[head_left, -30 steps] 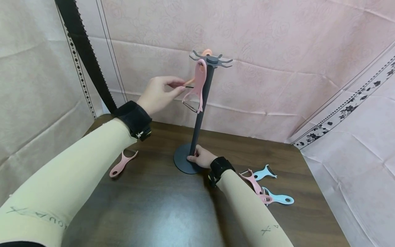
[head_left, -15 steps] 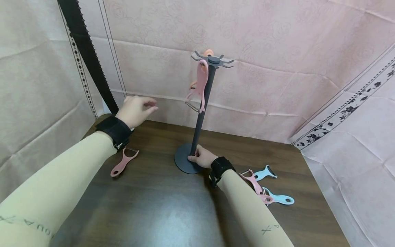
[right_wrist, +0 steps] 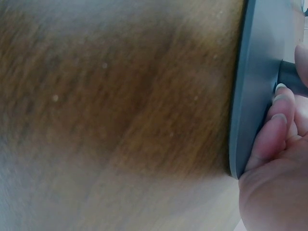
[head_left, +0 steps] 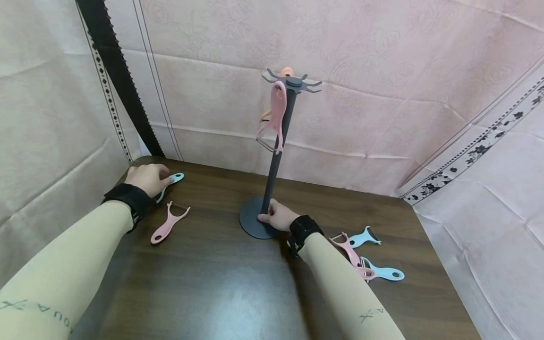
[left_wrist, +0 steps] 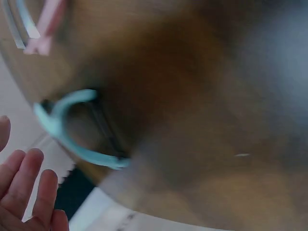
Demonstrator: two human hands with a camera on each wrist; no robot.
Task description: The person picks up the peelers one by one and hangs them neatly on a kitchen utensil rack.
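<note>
The dark wooden bench (head_left: 221,283) carries a grey hanging stand (head_left: 276,156), with one pink peeler (head_left: 275,118) hooked at its top and an orange one partly hidden behind the pole. The right hand (head_left: 278,218) steadies that stand — fingers (right_wrist: 274,130) curled round the foot of the pole, resting on the round base. The step in hand looks like fetching the next peeler to hang: the left hand (head_left: 148,178) sits at the far left corner on a light-blue peeler (head_left: 170,182), fingers (left_wrist: 29,192) straight and loosely spread in the wrist view (no grip closed yet, as far as I can tell). Another pink peeler (head_left: 167,225) lies just beside it. Next, I judge, comes pinching the blue handle and lifting its hole up to a free hook.
</note>
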